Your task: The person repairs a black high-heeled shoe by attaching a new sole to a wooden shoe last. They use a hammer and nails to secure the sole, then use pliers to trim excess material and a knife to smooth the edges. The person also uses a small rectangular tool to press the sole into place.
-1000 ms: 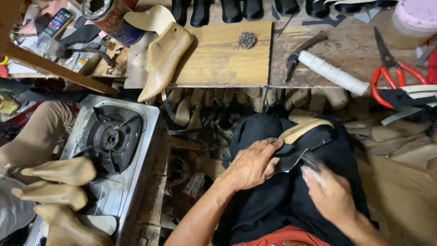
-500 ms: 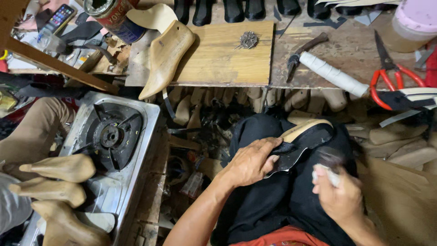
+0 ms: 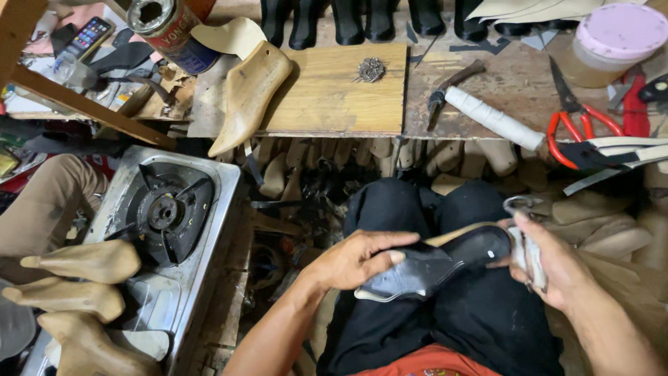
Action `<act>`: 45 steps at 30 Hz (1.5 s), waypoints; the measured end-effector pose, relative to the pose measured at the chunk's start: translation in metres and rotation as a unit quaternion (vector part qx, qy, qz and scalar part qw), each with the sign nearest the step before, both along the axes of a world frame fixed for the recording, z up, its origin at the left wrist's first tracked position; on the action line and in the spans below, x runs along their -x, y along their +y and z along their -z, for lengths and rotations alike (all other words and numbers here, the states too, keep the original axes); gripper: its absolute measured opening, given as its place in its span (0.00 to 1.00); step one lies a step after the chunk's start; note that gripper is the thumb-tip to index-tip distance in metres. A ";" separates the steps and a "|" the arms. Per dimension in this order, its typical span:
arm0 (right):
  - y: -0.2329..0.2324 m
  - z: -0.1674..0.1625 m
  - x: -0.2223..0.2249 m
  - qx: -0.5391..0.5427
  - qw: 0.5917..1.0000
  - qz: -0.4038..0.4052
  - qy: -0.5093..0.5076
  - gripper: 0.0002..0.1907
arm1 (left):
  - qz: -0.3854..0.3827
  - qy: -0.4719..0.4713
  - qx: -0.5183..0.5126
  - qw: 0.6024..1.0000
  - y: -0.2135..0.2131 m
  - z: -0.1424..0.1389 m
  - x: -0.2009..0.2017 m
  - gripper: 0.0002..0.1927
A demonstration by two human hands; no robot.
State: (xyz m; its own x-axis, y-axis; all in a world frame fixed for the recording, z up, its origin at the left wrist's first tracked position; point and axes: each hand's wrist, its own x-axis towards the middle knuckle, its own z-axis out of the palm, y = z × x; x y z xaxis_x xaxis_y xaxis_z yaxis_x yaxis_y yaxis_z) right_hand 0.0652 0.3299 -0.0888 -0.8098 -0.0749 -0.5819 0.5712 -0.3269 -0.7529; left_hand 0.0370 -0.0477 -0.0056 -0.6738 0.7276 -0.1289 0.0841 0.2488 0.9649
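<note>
A cylindrical tin can point(image 3: 167, 31) stands at the upper left of the workbench, its open top facing the camera; its label is red above and dark blue below. A smartphone point(image 3: 87, 38) lies further left, tilted, with a lit multicoloured screen. At the upper right stands a round jar point(image 3: 612, 42) with a pink lid and a tan, possibly translucent, body.

A single head-worn camera looks steeply down, close over the person's lap. The left hand point(image 3: 358, 261) and right hand point(image 3: 557, 268) sit low in frame. The wooden surface point(image 3: 334, 97) runs across the top, and a gas stove point(image 3: 167, 216) lies at the left.
</note>
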 end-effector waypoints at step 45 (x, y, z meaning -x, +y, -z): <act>-0.036 0.016 -0.077 -0.283 0.948 -0.145 -0.019 0.13 | -0.306 -0.200 -0.418 0.832 0.066 0.002 -0.022 0.29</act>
